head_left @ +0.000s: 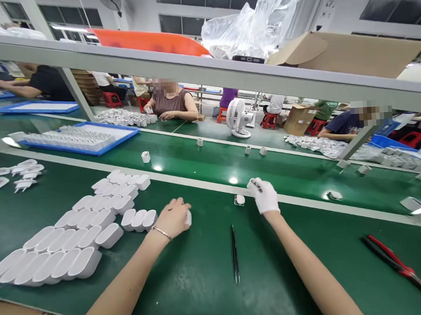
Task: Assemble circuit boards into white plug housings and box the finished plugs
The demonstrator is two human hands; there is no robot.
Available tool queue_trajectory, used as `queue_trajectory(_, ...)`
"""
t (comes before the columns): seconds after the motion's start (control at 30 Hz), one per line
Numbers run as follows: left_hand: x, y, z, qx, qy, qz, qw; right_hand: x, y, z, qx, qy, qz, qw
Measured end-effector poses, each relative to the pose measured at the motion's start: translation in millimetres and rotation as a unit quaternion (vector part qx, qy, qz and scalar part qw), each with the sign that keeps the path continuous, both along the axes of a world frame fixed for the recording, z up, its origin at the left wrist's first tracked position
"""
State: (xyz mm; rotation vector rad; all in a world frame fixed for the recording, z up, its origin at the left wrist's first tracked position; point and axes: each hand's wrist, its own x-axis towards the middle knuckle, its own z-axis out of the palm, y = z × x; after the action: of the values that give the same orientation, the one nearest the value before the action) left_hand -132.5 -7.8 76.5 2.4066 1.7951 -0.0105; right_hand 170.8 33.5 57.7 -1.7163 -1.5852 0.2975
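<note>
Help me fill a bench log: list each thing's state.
Left hand: bare, curled round a white piece
Right hand: gloved, holding another white piece
Tweezers: lying, tips slightly apart
Pliers: lying, handles close together
Oval cases: standing in rows
White fan: upright; running unclear
Plastic bag: crumpled

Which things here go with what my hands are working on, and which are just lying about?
Likely part of the work:
white piece in the gloved right hand
white part at the left hand
circuit board piece
white casings
black tweezers

Probably just lying about:
red and black pliers
clear plastic bag
orange tray
</note>
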Motion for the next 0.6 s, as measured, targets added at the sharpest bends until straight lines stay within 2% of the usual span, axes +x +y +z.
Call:
queue_trajectory(0.07,16,-2,-8.2,-0.031,-0.085,-0.054,0.994,23,24,-2.3,-0.011,-0.011,-0.054,0.998)
queue_trajectory(0.13,29,-3,-20.8,-0.059,-0.194,-0.091,0.975,36,33,-7.7,-0.016,-0.023,-0.073,0.997)
queue_trajectory(0.2,39,-3,-35.6,-0.062,-0.290,-0.103,0.949,35,31,-15.3,-0.004,-0.036,-0.060,0.998)
queue_trajectory(0.3,51,-1,-55.9,-0.041,-0.388,-0.081,0.917,18,15,-29.1,0.008,-0.050,0.020,0.999)
queue_trajectory(0.4,58,2,-67.8,-0.050,-0.420,-0.057,0.904,3,-2,-42.3,-0.015,-0.046,0.094,0.994)
queue_trajectory(0.53,60,2,-68.8,-0.059,-0.427,-0.058,0.900,-5,-26,-50.6,-0.030,-0.019,0.105,0.994)
queue_trajectory(0.6,60,0,-66.1,-0.048,-0.424,-0.078,0.901,-10,-43,-51.1,-0.021,0.023,0.115,0.993)
